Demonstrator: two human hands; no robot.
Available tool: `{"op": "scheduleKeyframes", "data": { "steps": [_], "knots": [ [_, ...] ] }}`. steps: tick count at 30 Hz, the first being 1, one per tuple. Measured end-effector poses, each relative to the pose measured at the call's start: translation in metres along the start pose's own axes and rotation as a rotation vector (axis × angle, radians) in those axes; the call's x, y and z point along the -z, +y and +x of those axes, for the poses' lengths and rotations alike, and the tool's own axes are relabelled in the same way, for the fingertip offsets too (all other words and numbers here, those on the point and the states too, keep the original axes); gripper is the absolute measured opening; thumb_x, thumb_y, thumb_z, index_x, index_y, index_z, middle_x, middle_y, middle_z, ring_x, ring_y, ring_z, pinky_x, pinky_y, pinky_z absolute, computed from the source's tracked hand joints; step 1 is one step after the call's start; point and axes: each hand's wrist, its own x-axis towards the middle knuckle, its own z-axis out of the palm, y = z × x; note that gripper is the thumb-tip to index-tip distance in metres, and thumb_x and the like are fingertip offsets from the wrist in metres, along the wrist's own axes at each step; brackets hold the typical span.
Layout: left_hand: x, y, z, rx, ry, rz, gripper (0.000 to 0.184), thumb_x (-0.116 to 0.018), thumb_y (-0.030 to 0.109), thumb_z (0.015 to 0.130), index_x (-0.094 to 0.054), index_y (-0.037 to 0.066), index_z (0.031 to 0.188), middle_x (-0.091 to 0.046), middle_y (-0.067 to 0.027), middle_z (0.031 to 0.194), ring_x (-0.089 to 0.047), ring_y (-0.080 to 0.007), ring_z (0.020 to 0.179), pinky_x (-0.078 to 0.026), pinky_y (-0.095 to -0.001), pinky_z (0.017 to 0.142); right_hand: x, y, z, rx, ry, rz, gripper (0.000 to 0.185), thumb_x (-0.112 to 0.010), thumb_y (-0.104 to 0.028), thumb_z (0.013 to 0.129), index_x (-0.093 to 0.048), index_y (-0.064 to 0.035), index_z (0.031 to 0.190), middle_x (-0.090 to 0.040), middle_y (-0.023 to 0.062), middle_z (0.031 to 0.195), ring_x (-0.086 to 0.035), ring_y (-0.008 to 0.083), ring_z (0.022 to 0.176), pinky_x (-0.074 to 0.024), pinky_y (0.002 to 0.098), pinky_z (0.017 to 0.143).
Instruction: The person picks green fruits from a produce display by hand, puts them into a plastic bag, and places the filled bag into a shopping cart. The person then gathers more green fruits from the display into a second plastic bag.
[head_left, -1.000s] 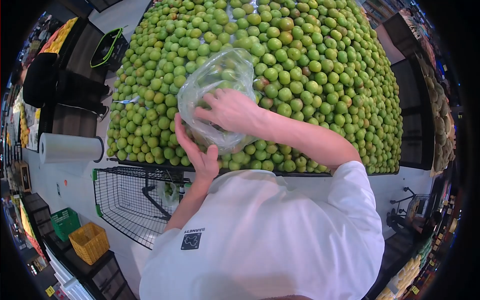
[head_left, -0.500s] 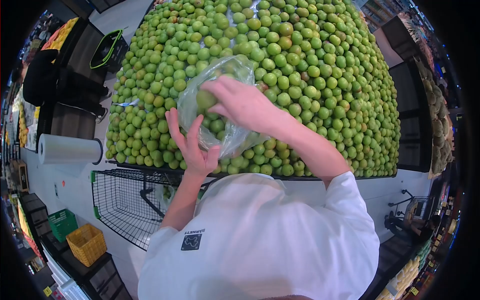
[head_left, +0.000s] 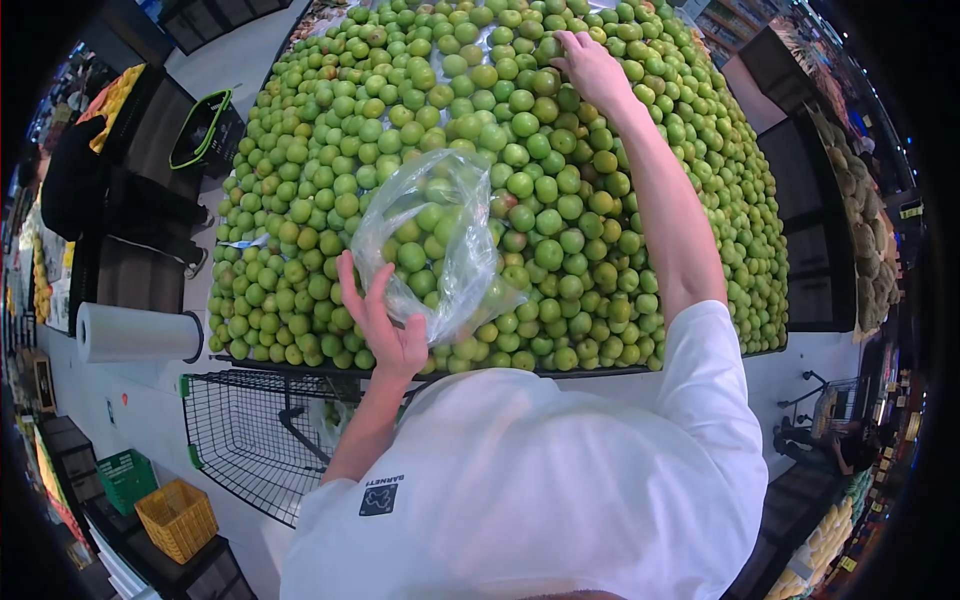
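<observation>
Clear plastic bag (head_left: 475, 215) w/ green fruit (head_left: 409, 256) inside, on fruit pile (head_left: 300, 235); L hand (head_left: 388, 328) splayed against its 7 o'clock edge. R hand (head_left: 594, 68) at view's 1 o'clock, bent over pile, can't tell if gripping. Wire shopping cart (head_left: 245, 425), 8 o'clock.

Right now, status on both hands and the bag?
Left hand spread against plastic bag, mouth open, fruit inside. Right hand at loose green fruit beyond. Nothing visibly blocking.

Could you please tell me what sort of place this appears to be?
Most likely a supermarket's produce section, judging by the broad heap of round green fruit, the black wire shopping cart and the pale cylindrical roll, perhaps of bags.
</observation>
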Motion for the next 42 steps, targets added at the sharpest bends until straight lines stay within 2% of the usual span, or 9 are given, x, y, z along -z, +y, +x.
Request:
{"op": "scheduleKeyframes", "data": {
  "steps": [4, 8, 14, 15, 19, 22, 26, 32, 42],
  "knots": [
    [0.002, 0.003, 0.001, 0.021, 0.023, -0.005, 0.053, -0.049, 0.023, 0.091, -0.05, -0.006, 0.136, -0.022, -0.0296, 0.157, -0.025, -0.0445, 0.146, -0.021, -0.0537, 0.119, -0.023, 0.007, 0.002, 0.063, -0.087, -0.072, 0.039, -0.06, -0.029, 0.098, -0.055, -0.0102, 0.132, -0.06, 0.0123, 0.122, -0.057, 0.0323, 0.118, -0.0517, 0.0442, 0.096],
    [0.009, -0.004, -0.003, 0.136, -0.012, -0.07, 0.054, -0.06, 0.027, 0.088, -0.055, -0.002, 0.133, -0.032, -0.029, 0.152, -0.026, -0.0464, 0.144, -0.021, -0.0549, 0.118, -0.013, -0.005, -0.014, 0.117, 0.14, -0.073, 0.04, -0.061, -0.024, 0.099, -0.056, -0.0078, 0.134, -0.058, 0.0149, 0.132, -0.057, 0.0332, 0.121, -0.0471, 0.0428, 0.102],
    [0.035, 0.02, 0.026, 0.147, -0.017, 0.092, 0.049, -0.073, 0.019, 0.082, -0.063, 0.002, 0.126, -0.036, -0.027, 0.15, -0.037, -0.0434, 0.138, -0.029, -0.0522, 0.114, 0.077, -0.133, -0.111, 0.171, 0.092, 0.783, 0.031, -0.073, -0.003, 0.086, -0.066, -0.0044, 0.116, -0.066, 0.01, 0.108, -0.067, 0.0297, 0.092, -0.0563, 0.0336, 0.076],
    [0.036, 0.03, 0.036, 0.082, 0.059, 0.154, 0.038, -0.073, 0.011, 0.083, -0.066, 0.002, 0.119, -0.053, -0.0208, 0.138, -0.049, -0.0355, 0.128, -0.038, -0.0465, 0.11, 0.084, -0.148, -0.128, 0.259, 0.05, 0.794, 0.034, -0.075, -0.007, 0.085, -0.065, -0.0049, 0.118, -0.065, 0.0099, 0.112, -0.065, 0.0301, 0.098, -0.0551, 0.036, 0.082],
    [0.037, 0.042, 0.07, -0.117, -0.081, 0.101, 0.019, -0.068, -0.003, 0.085, -0.07, 0.001, 0.103, -0.067, -0.0129, 0.11, -0.067, -0.0302, 0.096, -0.053, -0.0359, 0.084, 0.102, -0.197, -0.159, 0.458, -0.115, 0.674, 0.05, -0.08, -0.019, 0.077, -0.061, -0.0066, 0.121, -0.06, 0.0097, 0.122, -0.056, 0.0319, 0.117, -0.0474, 0.0433, 0.099],
    [0.023, 0.048, 0.092, -0.071, -0.451, 0.163, 0.023, -0.07, -0.001, 0.085, -0.069, 0.002, 0.107, -0.067, -0.0137, 0.109, -0.067, -0.0325, 0.096, -0.054, -0.0378, 0.08, 0.094, -0.199, -0.172, 0.47, -0.204, 0.525, 0.057, -0.08, -0.025, 0.073, -0.059, -0.0077, 0.123, -0.056, 0.0099, 0.123, -0.05, 0.0332, 0.126, -0.0408, 0.0463, 0.106],
    [-0.008, 0.017, 0.103, -0.078, -0.74, 0.294, 0.046, -0.073, 0.002, 0.081, -0.061, 0.007, 0.125, -0.061, -0.0145, 0.125, -0.062, -0.0362, 0.109, -0.052, -0.0429, 0.091, 0.089, -0.184, -0.187, 0.413, -0.206, 0.556, 0.027, -0.073, -0.01, 0.076, -0.061, -0.0066, 0.099, -0.058, 0.0077, 0.104, -0.055, 0.0309, 0.111, -0.0457, 0.0446, 0.097],
    [-0.025, -0.026, 0.102, -0.154, -0.842, 0.139, 0.053, -0.078, 0.011, 0.078, -0.059, 0.01, 0.127, -0.059, -0.0138, 0.127, -0.053, -0.0371, 0.121, -0.045, -0.0463, 0.101, 0.088, -0.173, -0.203, 0.325, -0.211, 0.575, 0.02, -0.07, -0.001, 0.075, -0.058, -0.0065, 0.091, -0.057, 0.0081, 0.097, -0.056, 0.0297, 0.102, -0.0502, 0.0395, 0.086],
    [-0.021, -0.039, 0.133, -0.135, -0.957, 0.152, 0.048, -0.081, 0.016, 0.074, -0.063, 0.008, 0.118, -0.062, -0.0146, 0.116, -0.058, -0.0358, 0.11, -0.049, -0.0436, 0.092, 0.086, -0.168, -0.206, 0.249, -0.168, 0.644, 0.021, -0.069, 0.002, 0.076, -0.055, -0.0047, 0.091, -0.057, 0.0105, 0.097, -0.057, 0.031, 0.099, -0.0518, 0.0413, 0.08]
  ]
}}
